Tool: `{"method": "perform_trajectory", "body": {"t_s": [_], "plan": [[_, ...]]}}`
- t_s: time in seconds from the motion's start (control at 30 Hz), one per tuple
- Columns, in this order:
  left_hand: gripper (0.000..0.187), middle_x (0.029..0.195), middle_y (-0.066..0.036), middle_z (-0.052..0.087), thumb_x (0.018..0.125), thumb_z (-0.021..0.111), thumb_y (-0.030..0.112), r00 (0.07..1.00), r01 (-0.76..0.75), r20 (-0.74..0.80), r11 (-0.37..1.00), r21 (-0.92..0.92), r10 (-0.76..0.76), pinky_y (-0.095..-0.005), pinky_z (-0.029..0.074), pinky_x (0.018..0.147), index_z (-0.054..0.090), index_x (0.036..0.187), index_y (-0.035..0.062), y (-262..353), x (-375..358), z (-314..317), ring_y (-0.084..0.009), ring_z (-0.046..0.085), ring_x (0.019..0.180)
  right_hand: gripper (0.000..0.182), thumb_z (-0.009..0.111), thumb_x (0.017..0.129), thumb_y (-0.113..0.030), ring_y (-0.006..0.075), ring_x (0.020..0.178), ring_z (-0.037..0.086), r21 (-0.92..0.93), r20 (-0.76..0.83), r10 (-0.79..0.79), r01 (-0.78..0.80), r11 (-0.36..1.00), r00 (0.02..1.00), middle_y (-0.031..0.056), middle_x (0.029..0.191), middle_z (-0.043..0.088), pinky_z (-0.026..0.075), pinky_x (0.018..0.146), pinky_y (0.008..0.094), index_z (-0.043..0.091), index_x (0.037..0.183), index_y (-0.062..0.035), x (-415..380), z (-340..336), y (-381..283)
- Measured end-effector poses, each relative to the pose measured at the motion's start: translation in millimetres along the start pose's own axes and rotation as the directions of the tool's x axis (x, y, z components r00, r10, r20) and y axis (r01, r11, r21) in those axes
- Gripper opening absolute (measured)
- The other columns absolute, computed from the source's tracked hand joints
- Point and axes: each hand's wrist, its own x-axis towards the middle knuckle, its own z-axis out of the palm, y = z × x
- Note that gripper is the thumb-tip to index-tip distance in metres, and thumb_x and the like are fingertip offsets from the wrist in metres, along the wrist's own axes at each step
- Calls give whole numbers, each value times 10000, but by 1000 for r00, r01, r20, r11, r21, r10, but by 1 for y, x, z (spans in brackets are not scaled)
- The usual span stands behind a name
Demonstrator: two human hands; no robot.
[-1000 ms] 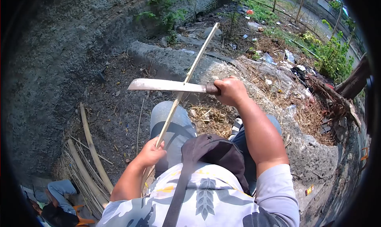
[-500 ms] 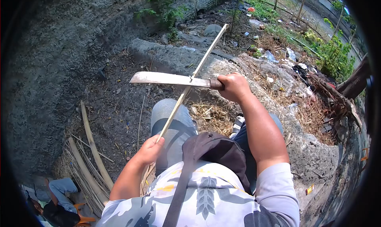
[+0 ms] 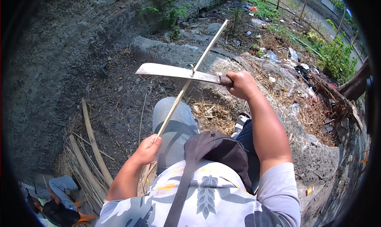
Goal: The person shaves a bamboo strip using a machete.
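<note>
My right hand (image 3: 241,85) is wrapped round the dark handle of a machete (image 3: 166,70), whose broad pale blade points left. The blade lies across a long, thin strip of pale wood or bamboo (image 3: 174,103), with a small curl of shaving standing at the crossing. My left hand (image 3: 149,149) grips the strip near its lower end, beside my left knee. From there the strip slants up and right past the blade to its far tip.
Long poles and thin strips (image 3: 92,141) lie on the ground at left, near a seated person (image 3: 59,203) on an orange chair. A rough wall (image 3: 51,68) rises at left. Rock, dry shavings (image 3: 214,118), litter and plants (image 3: 337,58) spread ahead and right.
My right hand and the machete have shifted slightly right, and the blade's tip has risen a little. The curl at the blade stands up more. My left hand keeps its grip.
</note>
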Motion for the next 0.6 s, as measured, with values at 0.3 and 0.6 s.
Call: {"method": "perform_trajectory", "body": {"t_s": [0.3,0.6], "plan": [[377,713,101,436,1131,483,449,996,60,76,984,-167,-48,-229,308,517,555,943,129,-4,16,14,-30,376,600,157,772,740,-247,274,766,726,-20,104,-347,351,936,932,50,731,704,516,843,398,654,810,-172,-3,-3,-50],[394,725,92,445,1133,486,434,997,-47,-62,992,118,55,-243,337,554,559,913,115,-13,2,0,-27,380,640,157,761,757,-222,374,731,671,-47,-80,-18,14,999,997,134,719,680,535,796,462,640,791,-128,5,-1,-2]]}}
